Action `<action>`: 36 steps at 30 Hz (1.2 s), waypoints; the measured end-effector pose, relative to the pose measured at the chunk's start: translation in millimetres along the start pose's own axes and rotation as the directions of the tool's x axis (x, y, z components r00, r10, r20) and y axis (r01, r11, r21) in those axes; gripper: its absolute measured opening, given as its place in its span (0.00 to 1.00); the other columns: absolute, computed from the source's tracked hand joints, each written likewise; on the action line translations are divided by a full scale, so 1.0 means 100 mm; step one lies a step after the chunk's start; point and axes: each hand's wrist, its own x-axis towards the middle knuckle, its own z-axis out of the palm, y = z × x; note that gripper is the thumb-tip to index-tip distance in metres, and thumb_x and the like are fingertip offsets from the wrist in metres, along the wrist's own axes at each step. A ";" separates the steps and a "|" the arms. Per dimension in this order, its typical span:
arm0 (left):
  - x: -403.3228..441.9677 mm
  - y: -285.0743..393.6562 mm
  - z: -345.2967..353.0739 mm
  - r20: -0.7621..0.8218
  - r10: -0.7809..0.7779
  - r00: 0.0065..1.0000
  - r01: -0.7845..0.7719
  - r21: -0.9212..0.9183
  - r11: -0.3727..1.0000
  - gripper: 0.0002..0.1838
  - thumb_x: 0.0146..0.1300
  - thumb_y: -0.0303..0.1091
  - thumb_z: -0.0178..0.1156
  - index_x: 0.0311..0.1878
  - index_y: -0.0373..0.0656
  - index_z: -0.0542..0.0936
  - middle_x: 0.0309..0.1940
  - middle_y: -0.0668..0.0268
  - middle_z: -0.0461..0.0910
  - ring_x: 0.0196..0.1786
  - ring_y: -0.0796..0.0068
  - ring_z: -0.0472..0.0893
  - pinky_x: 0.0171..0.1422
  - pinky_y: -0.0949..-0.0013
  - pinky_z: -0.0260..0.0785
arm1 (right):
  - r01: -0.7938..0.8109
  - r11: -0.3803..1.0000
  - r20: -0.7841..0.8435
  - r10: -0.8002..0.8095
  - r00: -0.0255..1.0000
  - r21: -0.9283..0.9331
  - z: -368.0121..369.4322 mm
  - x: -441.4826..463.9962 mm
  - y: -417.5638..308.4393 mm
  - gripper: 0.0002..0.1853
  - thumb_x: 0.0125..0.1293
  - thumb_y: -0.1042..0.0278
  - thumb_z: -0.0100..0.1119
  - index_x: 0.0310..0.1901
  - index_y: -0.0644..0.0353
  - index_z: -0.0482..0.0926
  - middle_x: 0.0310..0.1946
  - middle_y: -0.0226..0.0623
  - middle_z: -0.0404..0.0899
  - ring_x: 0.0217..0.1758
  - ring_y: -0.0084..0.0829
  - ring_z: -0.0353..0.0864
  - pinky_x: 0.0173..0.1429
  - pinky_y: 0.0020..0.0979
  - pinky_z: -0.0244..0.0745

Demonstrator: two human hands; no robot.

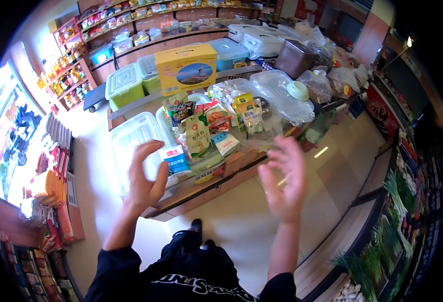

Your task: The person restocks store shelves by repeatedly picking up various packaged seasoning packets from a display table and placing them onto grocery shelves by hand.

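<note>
My left hand (146, 176) is raised in front of the display counter, thumb and fingers apart, holding nothing. Behind it lies a clear plastic lid (133, 133), and just right of its thumb is a blue and white packet (175, 160). My right hand (286, 181) hangs in the air past the counter's front edge, fingers spread and palm bare. Between the hands, seasoning packets are heaped in a bin: a green pouch (197, 138), a red packet (218, 115), a yellow pouch (249, 115) and a white and blue packet (225, 143).
A yellow carton (187, 68) stands behind the packets, beside green lidded tubs (123, 86). A clear lid with a pale green bowl (297, 90) on it lies to the right, near a brown tin (294, 58). Green vegetables (375, 259) fill a rack at lower right.
</note>
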 end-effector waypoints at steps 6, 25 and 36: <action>-1.41 -1.96 0.88 0.151 -0.742 0.654 0.714 0.204 0.670 0.26 0.60 0.39 0.64 0.56 0.33 0.71 0.47 0.48 0.77 0.49 0.53 0.79 0.53 0.56 0.71 | -0.550 0.835 0.462 0.494 0.737 -0.016 0.99 -0.47 1.53 0.34 0.61 0.63 0.65 0.66 0.65 0.62 0.60 0.51 0.72 0.56 0.41 0.77 0.53 0.35 0.75; -1.65 -2.85 1.56 -0.007 -0.964 0.266 0.955 0.140 0.262 0.18 0.61 0.39 0.64 0.44 0.33 0.75 0.34 0.50 0.76 0.38 0.53 0.76 0.45 0.58 0.69 | -0.618 0.786 0.715 0.442 0.541 -0.019 2.95 -0.76 3.38 0.27 0.63 0.69 0.62 0.61 0.71 0.67 0.49 0.43 0.75 0.47 0.31 0.76 0.54 0.31 0.73; -1.90 -0.67 1.56 -0.207 -0.974 0.094 0.855 -0.485 0.186 0.10 0.69 0.29 0.56 0.48 0.38 0.69 0.37 0.61 0.79 0.38 0.79 0.77 0.42 0.72 0.72 | -0.938 0.335 0.940 0.286 0.188 0.086 2.06 -1.00 2.80 0.21 0.58 0.72 0.69 0.50 0.63 0.70 0.41 0.34 0.78 0.41 0.21 0.76 0.51 0.26 0.75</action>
